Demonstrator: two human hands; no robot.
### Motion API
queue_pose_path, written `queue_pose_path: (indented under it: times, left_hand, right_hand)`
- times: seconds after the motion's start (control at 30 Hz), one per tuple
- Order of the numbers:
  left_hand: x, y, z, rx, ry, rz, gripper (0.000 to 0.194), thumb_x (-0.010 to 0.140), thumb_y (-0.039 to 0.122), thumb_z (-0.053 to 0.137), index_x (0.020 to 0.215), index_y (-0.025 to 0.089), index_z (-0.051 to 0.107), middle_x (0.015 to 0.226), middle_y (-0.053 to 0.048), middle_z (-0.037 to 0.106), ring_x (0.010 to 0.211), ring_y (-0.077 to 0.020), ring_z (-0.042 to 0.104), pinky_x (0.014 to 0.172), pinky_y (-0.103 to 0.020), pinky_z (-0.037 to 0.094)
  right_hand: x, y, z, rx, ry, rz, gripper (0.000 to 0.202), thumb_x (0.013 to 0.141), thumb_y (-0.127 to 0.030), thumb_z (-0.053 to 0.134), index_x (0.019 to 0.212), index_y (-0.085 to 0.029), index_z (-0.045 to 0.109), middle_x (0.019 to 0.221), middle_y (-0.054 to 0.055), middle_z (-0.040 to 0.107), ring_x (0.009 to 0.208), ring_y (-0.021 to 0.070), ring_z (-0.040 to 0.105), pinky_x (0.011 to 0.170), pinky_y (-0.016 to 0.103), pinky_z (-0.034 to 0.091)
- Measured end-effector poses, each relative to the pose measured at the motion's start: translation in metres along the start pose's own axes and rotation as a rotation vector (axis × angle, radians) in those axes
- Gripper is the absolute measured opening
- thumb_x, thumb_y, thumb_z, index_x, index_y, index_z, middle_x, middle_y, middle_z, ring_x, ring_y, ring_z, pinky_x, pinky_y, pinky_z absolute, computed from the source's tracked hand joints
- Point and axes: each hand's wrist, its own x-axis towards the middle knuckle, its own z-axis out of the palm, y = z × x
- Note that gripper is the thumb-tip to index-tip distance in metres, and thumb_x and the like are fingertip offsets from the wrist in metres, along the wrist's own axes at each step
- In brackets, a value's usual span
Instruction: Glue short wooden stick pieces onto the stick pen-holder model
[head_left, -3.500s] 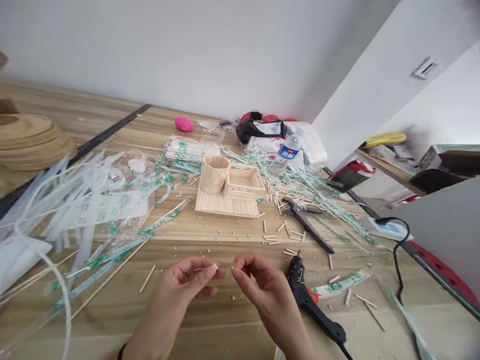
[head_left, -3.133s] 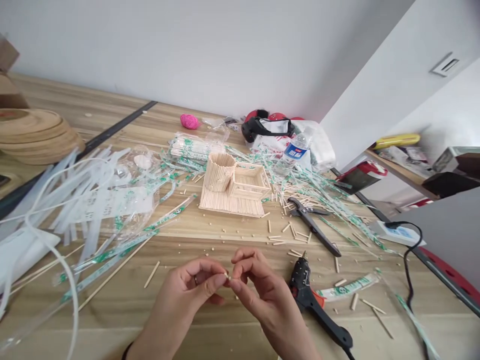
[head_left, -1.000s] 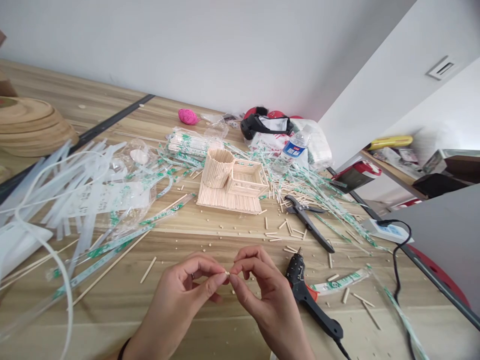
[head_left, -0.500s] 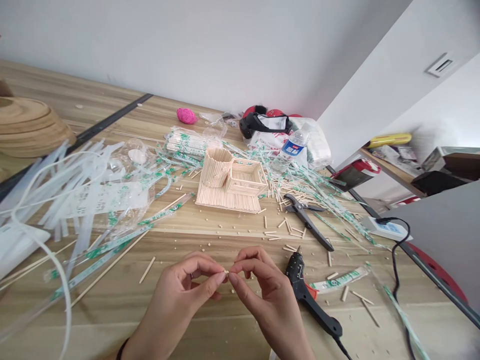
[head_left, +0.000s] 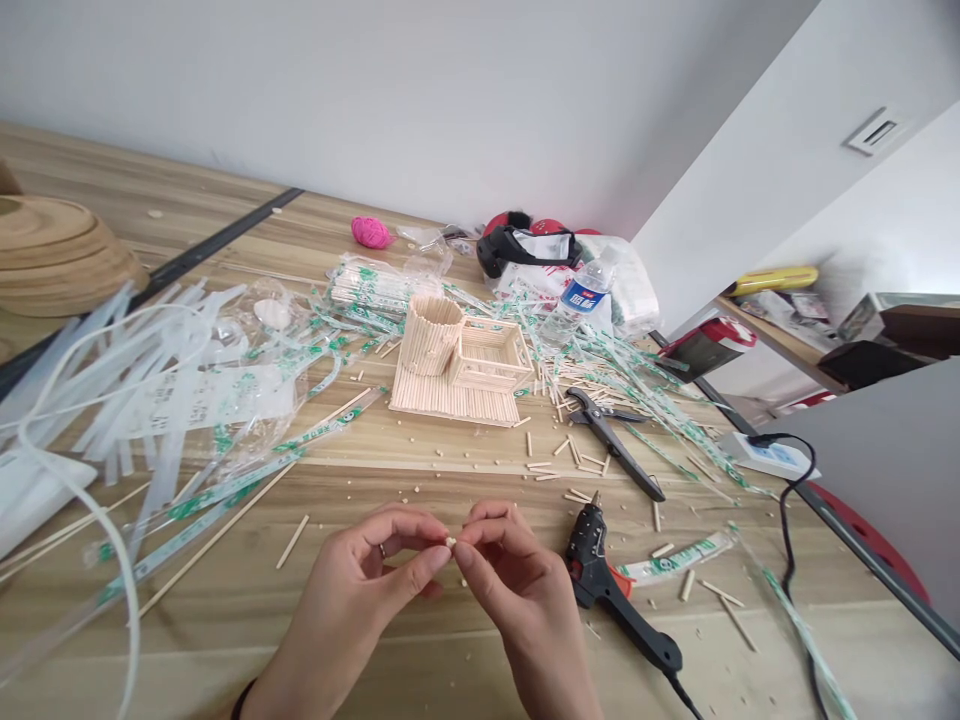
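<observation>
Above the table (head_left: pixel 409 665), the left hand (head_left: pixel 367 580) and right hand (head_left: pixel 517 580), loosely curled, pinch 1 tiny pale piece (head_left: pixel 451 542).

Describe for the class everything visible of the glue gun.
The glue gun is black and plastic-looking, with a narrow metallic-looking nozzle pointing away from the person and pale specks on its body. It lies on the wood-grain table, beside the right hand, its handle slanting toward the lower right, where a dark cord leaves it. An orange part shows beside it; whether that is attached is unclear. Neither hand holds it.
</observation>
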Motion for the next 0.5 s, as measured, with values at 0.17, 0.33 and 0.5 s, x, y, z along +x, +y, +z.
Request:
queue_pose_path:
  times: [0.17, 0.33, 0.5]
  left_hand:
    - [-0.001, -0.001, 0.0, -0.028, 0.014, -0.033, 0.013, 0.07, 0.033, 0.074, 0.075, 0.02, 0.074, 0.082, -0.003, 0.07, 0.072, -0.0166, 0.064, 0.063, -0.022, 0.055]
    - [-0.001, -0.002, 0.0, -0.04, -0.012, -0.036, 0.013, 0.073, 0.034, 0.072, 0.074, 0.021, 0.074, 0.083, -0.002, 0.07, 0.077, -0.0169, 0.064, 0.064, -0.021, 0.055]
    - [-0.001, -0.003, -0.001, -0.04, -0.029, -0.036, 0.015, 0.074, 0.035, 0.071, 0.077, 0.021, 0.073, 0.086, -0.002, 0.068, 0.08, -0.0177, 0.063, 0.066, -0.023, 0.057]
  right_hand:
    - [-0.007, 0.006, 0.009, 0.176, 0.061, 0.083, 0.011, 0.075, -0.033, 0.07, 0.072, -0.023, 0.068, 0.086, 0.001, 0.051, 0.078, 0.0163, 0.052, 0.072, 0.027, 0.044]
    - [-0.008, 0.013, 0.014, 0.167, 0.098, 0.076, 0.012, 0.075, -0.035, 0.07, 0.074, -0.023, 0.071, 0.087, 0.003, 0.054, 0.084, 0.0189, 0.055, 0.077, 0.029, 0.046]
    - [-0.015, 0.004, -0.002, -0.057, 0.055, -0.004, 0.015, 0.081, -0.033, 0.062, 0.086, -0.024, 0.072, 0.095, 0.005, 0.06, 0.093, 0.0218, 0.057, 0.081, 0.031, 0.048]
